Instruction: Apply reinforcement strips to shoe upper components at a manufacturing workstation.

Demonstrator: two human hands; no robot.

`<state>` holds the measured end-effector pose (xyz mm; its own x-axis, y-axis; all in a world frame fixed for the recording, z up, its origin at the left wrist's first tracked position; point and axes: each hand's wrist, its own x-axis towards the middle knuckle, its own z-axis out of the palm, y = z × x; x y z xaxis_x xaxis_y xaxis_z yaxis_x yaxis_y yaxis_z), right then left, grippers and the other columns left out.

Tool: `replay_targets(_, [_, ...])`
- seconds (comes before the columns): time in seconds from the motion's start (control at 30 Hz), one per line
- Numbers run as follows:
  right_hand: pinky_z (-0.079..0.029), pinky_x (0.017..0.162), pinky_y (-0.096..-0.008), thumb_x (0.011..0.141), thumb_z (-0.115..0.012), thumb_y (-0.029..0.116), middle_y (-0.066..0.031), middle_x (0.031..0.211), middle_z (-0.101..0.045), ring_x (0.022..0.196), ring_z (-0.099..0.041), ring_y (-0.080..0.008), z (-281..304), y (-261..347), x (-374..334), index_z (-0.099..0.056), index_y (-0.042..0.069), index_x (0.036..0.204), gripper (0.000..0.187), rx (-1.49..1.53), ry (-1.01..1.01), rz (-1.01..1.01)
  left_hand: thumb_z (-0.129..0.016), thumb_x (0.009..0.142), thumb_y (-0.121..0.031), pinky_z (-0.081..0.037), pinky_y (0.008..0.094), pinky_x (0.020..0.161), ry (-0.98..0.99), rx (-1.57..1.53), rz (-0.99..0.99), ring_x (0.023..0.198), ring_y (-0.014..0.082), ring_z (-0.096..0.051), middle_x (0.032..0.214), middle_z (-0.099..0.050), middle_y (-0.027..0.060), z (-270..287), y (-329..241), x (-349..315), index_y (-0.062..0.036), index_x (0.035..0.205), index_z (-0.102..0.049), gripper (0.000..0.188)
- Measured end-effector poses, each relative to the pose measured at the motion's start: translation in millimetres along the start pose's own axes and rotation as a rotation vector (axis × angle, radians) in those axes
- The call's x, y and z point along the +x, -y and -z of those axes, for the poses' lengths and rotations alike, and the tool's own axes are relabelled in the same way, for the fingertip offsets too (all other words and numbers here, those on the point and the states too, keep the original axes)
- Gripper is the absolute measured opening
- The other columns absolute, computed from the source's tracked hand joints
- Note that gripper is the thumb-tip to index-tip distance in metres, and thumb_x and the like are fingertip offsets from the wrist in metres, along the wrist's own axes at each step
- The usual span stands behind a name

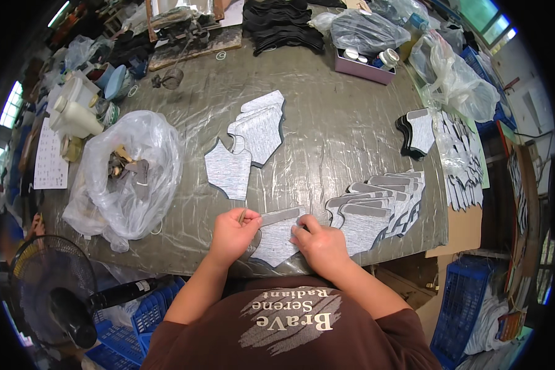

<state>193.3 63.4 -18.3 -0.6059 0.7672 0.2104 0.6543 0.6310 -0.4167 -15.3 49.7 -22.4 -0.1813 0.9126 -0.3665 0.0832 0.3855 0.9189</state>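
A speckled light-grey cut fabric piece (276, 242) with a darker grey strip (282, 216) along its top lies in front of me at the table's near edge. My left hand (235, 233) is closed in a pinch at its left end, with a thin brownish strip (242, 216) showing between the fingers. At its right side my right hand (320, 245) has curled fingers, thumb and forefinger closed on the edge. Right of that hand, similar pieces with grey strips (376, 200) lie overlapped in a fanned row. Farther off, a stack of plain speckled pieces (262, 132) lies with another piece (229, 169).
A plastic bag (166, 145) with scraps lies open at left, near a white bottle (74, 117). Dark cut pieces (282, 28) and a purple box of jars (364, 66) stand at the back. A small stack (417, 132) sits right. A fan (55, 290) stands lower left.
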Motion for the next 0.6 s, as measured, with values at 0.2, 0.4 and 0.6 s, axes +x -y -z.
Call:
replay_targets(0.2, [-0.048, 0.050, -0.0324, 0.074, -0.065, 0.020, -0.0080, 0.100, -0.057, 0.057, -0.060, -0.0190, -1.4, -0.7, -2.3, -0.062, 0.006, 0.085, 0.018, -0.020, 0.009, -0.022, -0.065, 0.080, -0.005, -0.041, 0.0197, 0.052, 0.016, 0.011, 0.035, 0.059, 0.0039, -0.051, 0.069, -0.060, 0.0001, -2.3, -4.6, 2.0, 0.0026, 0.082, -0.064, 0.008])
replay_targets(0.4, [-0.049, 0.049, -0.0314, 0.073, -0.064, 0.019, -0.0126, 0.115, -0.058, 0.053, -0.059, -0.0183, -2.9, -2.5, -2.9, -0.061, 0.006, 0.083, 0.017, -0.037, -0.007, 0.005, -0.065, 0.079, -0.006, -0.042, 0.0209, 0.049, 0.011, 0.007, -0.003, 0.054, 0.0058, -0.052, 0.067, -0.061, 0.0023, -2.6, -2.4, 2.8, 0.0012, 0.080, -0.063, 0.008])
replay_targets(0.6, [-0.048, 0.047, -0.0300, 0.070, -0.057, 0.014, -0.0121, 0.117, -0.058, 0.051, -0.060, -0.0157, -1.2, 0.2, -1.2, -0.056, 0.007, 0.080, 0.012, -0.116, 0.053, 0.009, -0.065, 0.078, -0.006, -0.042, 0.0209, 0.052, -0.008, 0.139, -0.054, 0.057, 0.0063, -0.054, 0.068, -0.061, 0.0024, -2.5, -0.6, 4.8, 0.0025, 0.080, -0.063, 0.009])
